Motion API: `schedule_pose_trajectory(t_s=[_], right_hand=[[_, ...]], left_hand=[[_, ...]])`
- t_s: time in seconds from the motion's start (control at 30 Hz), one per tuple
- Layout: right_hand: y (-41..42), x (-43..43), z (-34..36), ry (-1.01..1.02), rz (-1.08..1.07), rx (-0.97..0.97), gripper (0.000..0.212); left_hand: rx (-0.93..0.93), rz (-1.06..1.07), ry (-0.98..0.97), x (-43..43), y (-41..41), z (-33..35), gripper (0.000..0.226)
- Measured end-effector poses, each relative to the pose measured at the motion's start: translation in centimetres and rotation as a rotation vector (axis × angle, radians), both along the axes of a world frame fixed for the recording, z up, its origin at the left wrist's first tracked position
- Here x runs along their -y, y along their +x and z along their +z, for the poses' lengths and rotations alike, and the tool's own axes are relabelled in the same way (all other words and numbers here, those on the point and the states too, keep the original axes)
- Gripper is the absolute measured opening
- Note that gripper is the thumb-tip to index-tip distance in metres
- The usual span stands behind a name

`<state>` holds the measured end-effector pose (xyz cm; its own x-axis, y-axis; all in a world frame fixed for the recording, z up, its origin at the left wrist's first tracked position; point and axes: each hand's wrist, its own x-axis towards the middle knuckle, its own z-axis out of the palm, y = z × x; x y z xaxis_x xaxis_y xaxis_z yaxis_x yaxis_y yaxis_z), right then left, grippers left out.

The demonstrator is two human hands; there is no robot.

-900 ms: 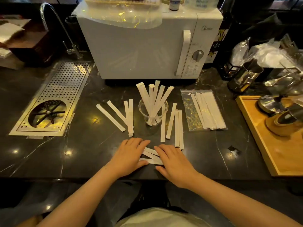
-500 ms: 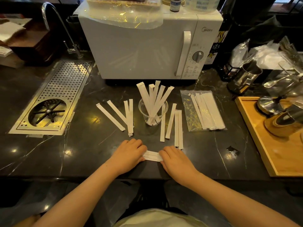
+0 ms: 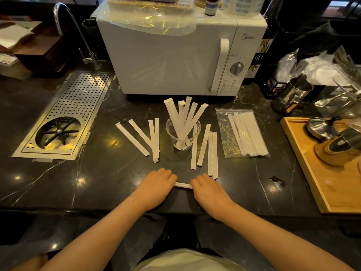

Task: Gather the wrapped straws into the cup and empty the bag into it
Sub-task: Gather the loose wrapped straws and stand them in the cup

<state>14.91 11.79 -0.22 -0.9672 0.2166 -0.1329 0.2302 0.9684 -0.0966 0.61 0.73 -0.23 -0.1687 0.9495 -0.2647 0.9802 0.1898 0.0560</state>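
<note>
A small bundle of wrapped straws [image 3: 183, 185] lies flat on the dark counter [image 3: 101, 173], and both hands are on it. The left hand [image 3: 156, 185] covers its left end and the right hand [image 3: 210, 189] covers its right end, so only a short white piece shows between the fingertips. Both hands are palm down with the fingers curled over the straws, pressing them together; whether the fingers close fully under the bundle I cannot tell.

Beyond the hands, a little farther from the person, stands the clear plastic cup [image 3: 183, 136], upright, with several wrapped straws [image 3: 184, 120] leaning inside it. Beyond the left hand four loose straws [image 3: 145, 137] lie spread like a fan on the counter. Just beyond the right hand four more loose straws [image 3: 207, 151] lie almost parallel, and the nearest ends almost touch its fingers. Farther to the right of the right hand the clear zip bag [image 3: 224, 137] lies flat with white straws [image 3: 247, 133] inside.

Behind the cup is a white microwave [image 3: 175, 61]. Far to the left of the left hand is a perforated metal drain tray [image 3: 78, 106], and far to the right of the right hand a wooden tray [image 3: 322, 182].
</note>
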Motion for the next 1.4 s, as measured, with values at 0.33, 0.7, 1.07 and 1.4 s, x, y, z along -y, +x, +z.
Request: schedule_pose_trajectory(t_s=[0.33, 0.7, 1.07, 1.4], right_hand=[[-1.4, -2.1, 2.0, -0.113, 0.093, 0.120, 0.022], [-3.6, -5.2, 7.1, -0.216, 0.028, -0.142, 0.020], [-5.2, -9.5, 4.8, -0.633, -0.674, -0.216, 0.043], [-8.9, -8.5, 1.4, -0.294, -0.839, 0.110, 0.089]], left_hand=[[0.052, 0.063, 0.018, -0.7, 1.1, -0.1, 0.025], [0.932, 0.435, 0.193, -2.9, 1.7, 2.4, 0.029], [1.491, 0.806, 0.399, -2.3, 3.0, 3.9, 0.030], [1.542, 0.939, 0.431, -1.6, 2.5, 4.1, 0.031]])
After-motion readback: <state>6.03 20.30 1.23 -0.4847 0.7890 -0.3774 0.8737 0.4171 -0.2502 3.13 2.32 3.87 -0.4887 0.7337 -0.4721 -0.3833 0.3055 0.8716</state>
